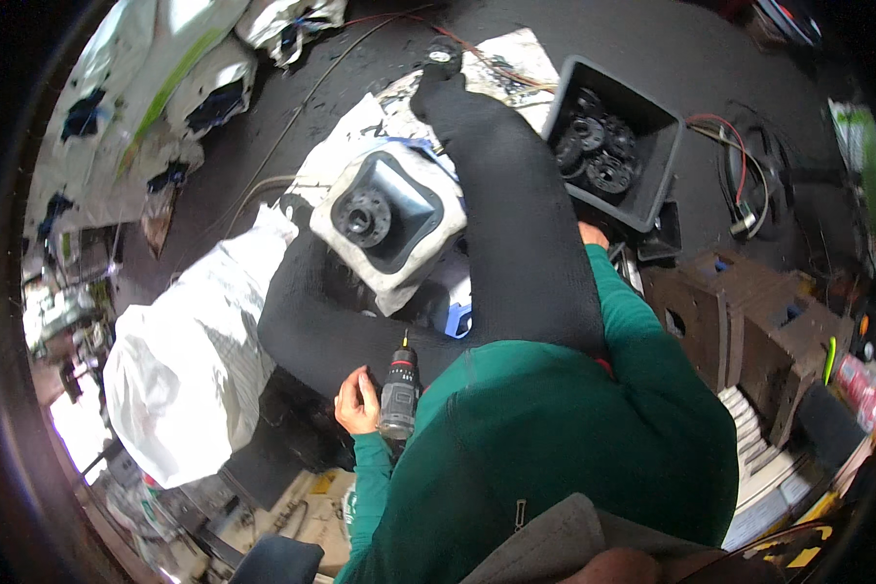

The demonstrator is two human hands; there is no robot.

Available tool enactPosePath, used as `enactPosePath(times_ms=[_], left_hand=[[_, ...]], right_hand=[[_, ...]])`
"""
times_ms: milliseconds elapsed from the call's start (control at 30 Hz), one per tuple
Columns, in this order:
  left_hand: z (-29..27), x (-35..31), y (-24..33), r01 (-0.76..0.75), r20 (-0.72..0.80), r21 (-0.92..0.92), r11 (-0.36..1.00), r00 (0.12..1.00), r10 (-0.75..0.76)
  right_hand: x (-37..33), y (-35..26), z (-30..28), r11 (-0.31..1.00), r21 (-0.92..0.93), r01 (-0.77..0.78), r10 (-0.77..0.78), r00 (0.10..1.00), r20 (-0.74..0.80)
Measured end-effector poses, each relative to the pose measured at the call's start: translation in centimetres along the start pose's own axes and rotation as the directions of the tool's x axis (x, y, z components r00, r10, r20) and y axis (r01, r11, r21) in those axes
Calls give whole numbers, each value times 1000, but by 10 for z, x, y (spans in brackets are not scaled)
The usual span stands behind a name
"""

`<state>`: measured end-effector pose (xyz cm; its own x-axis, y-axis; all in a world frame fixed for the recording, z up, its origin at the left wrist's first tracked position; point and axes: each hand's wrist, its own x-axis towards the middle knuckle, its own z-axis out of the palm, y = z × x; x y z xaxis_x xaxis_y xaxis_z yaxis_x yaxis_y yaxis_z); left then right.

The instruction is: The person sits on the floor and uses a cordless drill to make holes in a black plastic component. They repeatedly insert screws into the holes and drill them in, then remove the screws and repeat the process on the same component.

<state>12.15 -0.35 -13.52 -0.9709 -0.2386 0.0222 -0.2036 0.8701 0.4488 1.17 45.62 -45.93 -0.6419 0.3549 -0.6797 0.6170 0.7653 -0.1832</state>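
My left hand is close beside a black and grey cordless drill, its fingers curled toward the thumb. Whatever those fingers hold is too small or hidden to make out. The drill rests against my lap, its bit pointing away from me; its handle is out of sight. My right hand reaches down past my right thigh, near a grey bin, with its fingers hidden. Between my legs stands a pale, square-topped block with a dark recess. A round black toothed part sits in that recess.
Several round black parts lie in the grey bin. A small black tray sits beside it, with brown metal blocks at the right. A white sack is at my left. Cables cross the dark floor.
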Motion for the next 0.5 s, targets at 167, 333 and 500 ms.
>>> enactPosePath(times_ms=[167, 333, 500], left_hand=[[-4, 1, 9, -28, -17, 53, 998, 999, 29], [-6, 3, 16, -12, -44, 42, 999, 999, 14], [-7, 4, 18, -33, -66, 48, 998, 997, 37]], right_hand=[[26, 29, 18, 988, -37, 150, -148, 988, 43], [42, 51, 40, 989, 93, 116, -116, 993, -5], [41, 58, 38, 995, 79, 55, -58, 998, 39]])
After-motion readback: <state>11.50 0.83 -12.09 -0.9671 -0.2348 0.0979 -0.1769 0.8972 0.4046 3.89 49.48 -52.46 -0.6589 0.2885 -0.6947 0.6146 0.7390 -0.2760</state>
